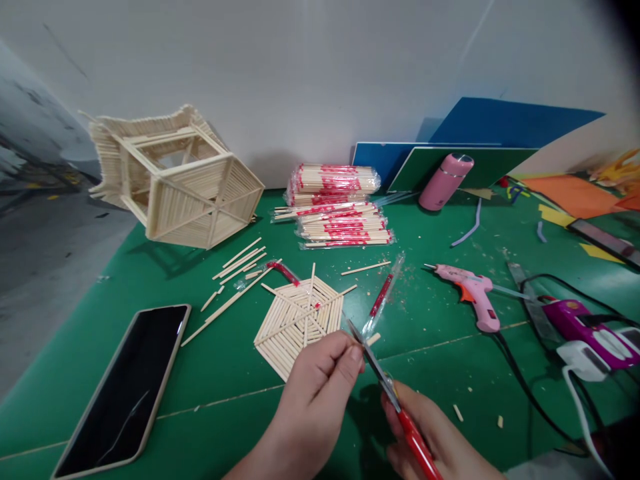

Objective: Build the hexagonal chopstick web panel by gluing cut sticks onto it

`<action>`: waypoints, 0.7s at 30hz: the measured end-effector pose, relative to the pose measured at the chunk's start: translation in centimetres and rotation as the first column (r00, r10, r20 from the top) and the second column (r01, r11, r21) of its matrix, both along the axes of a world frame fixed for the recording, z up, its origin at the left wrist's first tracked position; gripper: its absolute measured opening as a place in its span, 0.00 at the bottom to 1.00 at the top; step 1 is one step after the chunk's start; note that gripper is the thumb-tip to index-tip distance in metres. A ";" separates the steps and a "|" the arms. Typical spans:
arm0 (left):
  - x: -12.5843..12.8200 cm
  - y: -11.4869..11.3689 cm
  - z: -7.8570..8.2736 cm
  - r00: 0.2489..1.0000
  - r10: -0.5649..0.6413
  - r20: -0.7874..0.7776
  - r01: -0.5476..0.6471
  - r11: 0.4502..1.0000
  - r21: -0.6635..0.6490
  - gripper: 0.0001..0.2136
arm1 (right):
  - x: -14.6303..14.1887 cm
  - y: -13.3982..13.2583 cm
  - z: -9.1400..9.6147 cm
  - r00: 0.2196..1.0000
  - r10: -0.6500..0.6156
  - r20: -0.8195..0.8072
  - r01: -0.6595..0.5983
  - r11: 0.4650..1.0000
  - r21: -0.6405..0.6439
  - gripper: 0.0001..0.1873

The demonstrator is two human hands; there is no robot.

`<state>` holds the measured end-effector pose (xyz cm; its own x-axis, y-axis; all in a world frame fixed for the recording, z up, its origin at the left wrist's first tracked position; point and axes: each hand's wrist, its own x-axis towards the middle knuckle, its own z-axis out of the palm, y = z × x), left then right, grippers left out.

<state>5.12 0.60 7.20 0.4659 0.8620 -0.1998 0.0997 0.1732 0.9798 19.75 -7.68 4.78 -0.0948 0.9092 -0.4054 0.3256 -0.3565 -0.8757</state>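
Note:
My left hand [313,393] pinches a short wooden stick [371,339] between thumb and fingers. My right hand [435,437] grips red-handled scissors [395,400], and their blades close around the stick right beside my left fingertips. Just beyond my hands lies a flat hexagonal panel of glued sticks [300,320] on the green table [225,380], with longer sticks crossing it. An empty red-printed chopstick wrapper [383,297] lies to the right of the panel.
A hexagonal stick lantern frame [175,180] lies on its side at the back left. Wrapped chopstick bundles [335,207] are stacked at the back. A phone [125,387] lies front left, loose sticks [240,263] beside it. A pink glue gun [473,293], pink bottle [445,181], power strip [595,337] and coloured sheets sit right.

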 end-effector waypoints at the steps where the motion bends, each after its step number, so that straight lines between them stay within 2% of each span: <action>1: 0.1 0.0 0.1 1.000 -0.003 -0.006 0.003 1.000 0.019 0.14 | 0.1 0.0 -0.1 1.000 0.005 -0.001 -0.005 1.000 0.005 0.22; 4: 0.2 0.0 0.3 1.000 -0.014 -0.026 0.015 0.999 0.052 0.13 | 0.3 0.2 0.0 0.999 0.045 0.002 -0.045 0.999 0.004 0.20; 7: 0.1 0.1 0.6 0.999 -0.042 -0.010 0.042 0.999 0.030 0.12 | 0.8 0.4 0.5 0.997 0.069 0.019 -0.069 0.998 -0.010 0.19; 12: -0.4 0.0 1.0 0.987 -0.023 0.160 0.048 0.987 -0.152 0.10 | 1.6 0.4 1.7 0.995 0.098 0.001 -0.098 0.995 -0.026 0.22; 17: -0.3 -0.6 1.6 0.933 0.126 0.336 0.027 0.909 -0.415 0.08 | 1.9 0.4 2.5 0.991 0.067 0.120 -0.083 0.987 0.139 0.26; 21: 0.0 -1.2 2.0 0.876 0.212 0.434 0.062 0.842 -0.536 0.07 | 2.2 0.2 3.1 0.984 0.060 0.169 -0.106 0.954 0.279 0.29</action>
<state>5.16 -0.57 9.21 0.5569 0.7256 -0.4041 -0.3713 0.6527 0.6604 21.91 -7.47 7.84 -0.1311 0.9806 -0.1459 0.4847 -0.0649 -0.8723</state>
